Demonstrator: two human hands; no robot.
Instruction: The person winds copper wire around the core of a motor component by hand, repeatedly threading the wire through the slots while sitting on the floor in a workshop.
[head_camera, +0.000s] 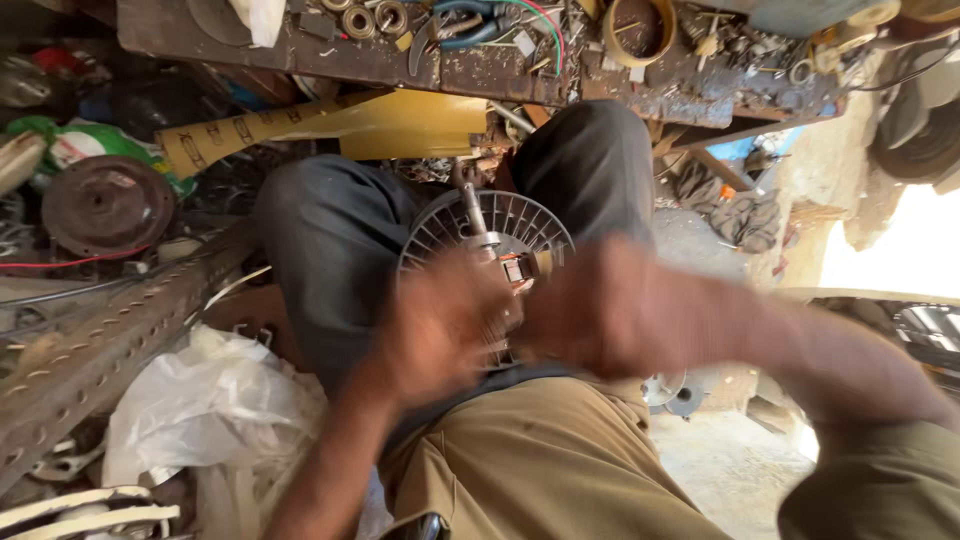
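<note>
A round grey motor part with radial fins and a metal shaft (487, 228) rests on my lap between my dark-trousered knees. My left hand (440, 330) is blurred and sits against its near left edge, fingers curled on it. My right hand (590, 305), also blurred, presses on its near right side by a small red-and-white piece. Both hands hide the lower half of the part. Whether either hand holds a tool is lost in the blur.
A rusty workbench (330, 55) with bearings, pliers and rings runs along the top. A yellow panel (370, 125) lies under it. A perforated steel angle bar (110, 340), a rusty disc (105, 205) and white plastic bags (215, 400) crowd the left. Sandy ground lies to the right.
</note>
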